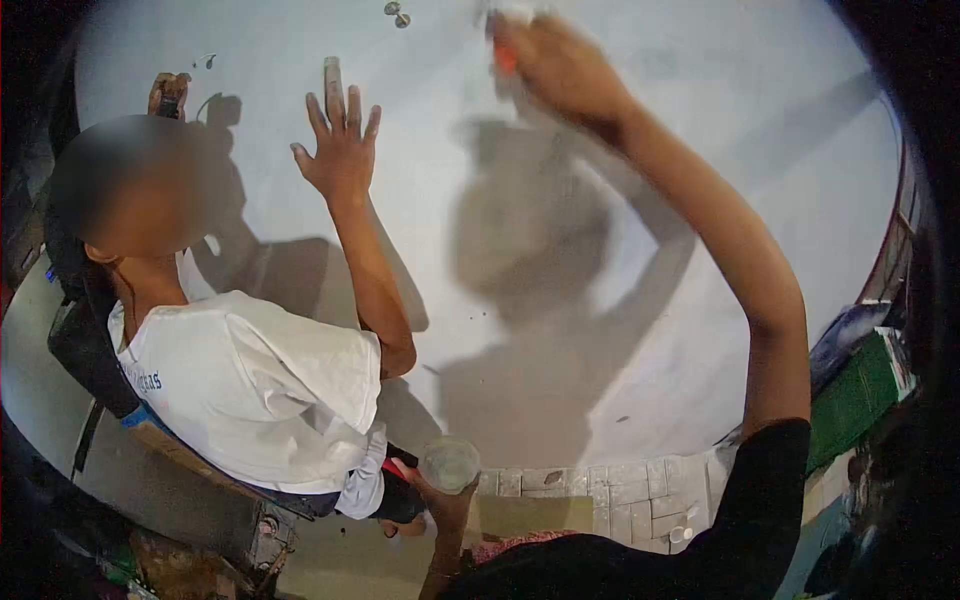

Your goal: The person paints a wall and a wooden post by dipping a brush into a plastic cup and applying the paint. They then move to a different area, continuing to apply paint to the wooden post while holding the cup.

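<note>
My right hand [570, 80] is raised against the white wall at the top. Its fingers are closed round a small tool with an orange part [505, 57]; motion blur hides the tool's kind. Low in the middle, my left hand [447, 505] grips a round translucent cup [450, 464] by its side. The cup's contents are hard to make out. On the wall [520, 380] near my right hand are faint grey smears, and small grey blobs [398, 14] stick to it further left.
At my left a person in a white shirt [260, 370] faces the wall. One of their hands [343, 150] has fingers spread against it; the other [168, 95] holds something dark. Pale bricks [620, 505] line the wall's foot. A green object [855, 405] stands at right.
</note>
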Demonstrator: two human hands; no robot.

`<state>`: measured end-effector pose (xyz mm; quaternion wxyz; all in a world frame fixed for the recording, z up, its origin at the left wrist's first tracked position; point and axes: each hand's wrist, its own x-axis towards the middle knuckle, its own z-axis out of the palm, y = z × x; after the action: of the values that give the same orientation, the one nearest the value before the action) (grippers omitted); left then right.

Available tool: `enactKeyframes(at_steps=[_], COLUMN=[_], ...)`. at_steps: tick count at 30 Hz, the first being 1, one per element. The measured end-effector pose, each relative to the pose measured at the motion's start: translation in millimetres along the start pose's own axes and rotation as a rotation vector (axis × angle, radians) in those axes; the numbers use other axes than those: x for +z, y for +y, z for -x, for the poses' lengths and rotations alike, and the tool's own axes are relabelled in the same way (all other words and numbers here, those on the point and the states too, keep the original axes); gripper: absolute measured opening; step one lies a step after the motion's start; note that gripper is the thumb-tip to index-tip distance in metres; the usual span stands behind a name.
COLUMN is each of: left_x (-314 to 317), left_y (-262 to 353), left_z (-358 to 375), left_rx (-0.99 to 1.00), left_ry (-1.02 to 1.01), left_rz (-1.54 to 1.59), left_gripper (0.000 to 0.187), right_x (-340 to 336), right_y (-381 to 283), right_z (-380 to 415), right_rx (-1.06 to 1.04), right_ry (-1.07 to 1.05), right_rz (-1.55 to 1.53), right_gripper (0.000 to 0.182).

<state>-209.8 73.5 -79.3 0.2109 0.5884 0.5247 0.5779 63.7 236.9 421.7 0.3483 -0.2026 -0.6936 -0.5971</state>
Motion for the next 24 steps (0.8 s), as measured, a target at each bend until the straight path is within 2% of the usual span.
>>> enactKeyframes(at_steps=[1, 2, 3, 4, 6, 8, 10, 11, 12, 13, 14, 15, 16, 17, 18, 20, 21, 22, 24], left_x=[-5, -7, -10, -12, -15, -17, -19, -20, -20, -20, -21, -23, -23, -23, -23, -25, -25, -25, -26], left_y=[-2, -3, -4, -6, -9, -4, -4, -5, -5, -5, -5, -5, -3, -1, 1, 5, 8, 9, 11], left_z=[0, 0, 1, 2, 2, 1, 3, 3, 3, 4, 5, 7, 8, 10, 12, 16, 18, 19, 20], left_rx=[0.007, 0.012, 0.015, 0.016, 0.012, 0.042, 0.007, -0.009, -0.024, -0.041, -0.041, -0.046, -0.048, -0.051, -0.054, -0.064, -0.094, -0.094, -0.085], left_ry=[-0.012, -0.022, -0.034, -0.043, -0.035, -0.041, -0.066, -0.075, -0.084, -0.092, -0.094, -0.095, -0.095, -0.094, -0.093, -0.094, -0.128, -0.133, -0.145], left_rz=[0.006, 0.014, 0.02, 0.025, 0.08, -0.033, 0.01, 0.03, 0.052, 0.074, 0.073, 0.074, 0.076, 0.078, 0.081, 0.085, 0.24, 0.24, 0.185], left_gripper=[0.14, 0.139, 0.139, 0.139, 0.139, 0.139, 0.139, 0.139, 0.139, 0.139, 0.139, 0.139, 0.139, 0.139, 0.139, 0.14, 0.141, 0.141, 0.141], right_x=[-14, 2, -15, -20, -38, -58, -50, -54, -44, -40, -42, -49, -46, -40, -58, -58, -64, -63, -52], right_y=[-30, -48, -77, -93, -114, -106, -77, -68, -46, -23, 1, 22, 40, 63, 58, 72, 70, 74, 84], right_z=[18, 66, 83, 101, 118, 88, 72, 57, 57, 48, 27, 5, -6, -12, -40, -53, -59, -57, -48], right_rx=[0.145, -0.141, -0.056, -0.266, -0.133, 0.307, 0.48, 0.524, 0.442, 0.477, 0.355, 0.283, 0.336, 0.28, 0.295, 0.184, 0.119, 0.122, -0.103], right_ry=[-0.506, -0.334, -0.395, -0.258, -0.453, -0.843, -1.097, -0.812, -0.701, -0.706, -0.61, -0.536, -0.487, -0.367, -0.383, -0.141, -0.106, -0.109, -0.033], right_rz=[-0.044, 0.075, -0.127, -0.063, -0.379, -0.767, -0.726, -0.952, -0.821, -0.71, -0.598, -0.577, -0.503, -0.53, -0.444, -0.346, -0.219, -0.216, 0.073], right_gripper=[0.035, 0.033, 0.034, 0.032, 0.023, 0.015, 0.009, 0.008, 0.011, 0.012, 0.012, 0.012, 0.019, 0.023, 0.012, 0.02, 0.023, 0.023, 0.026])
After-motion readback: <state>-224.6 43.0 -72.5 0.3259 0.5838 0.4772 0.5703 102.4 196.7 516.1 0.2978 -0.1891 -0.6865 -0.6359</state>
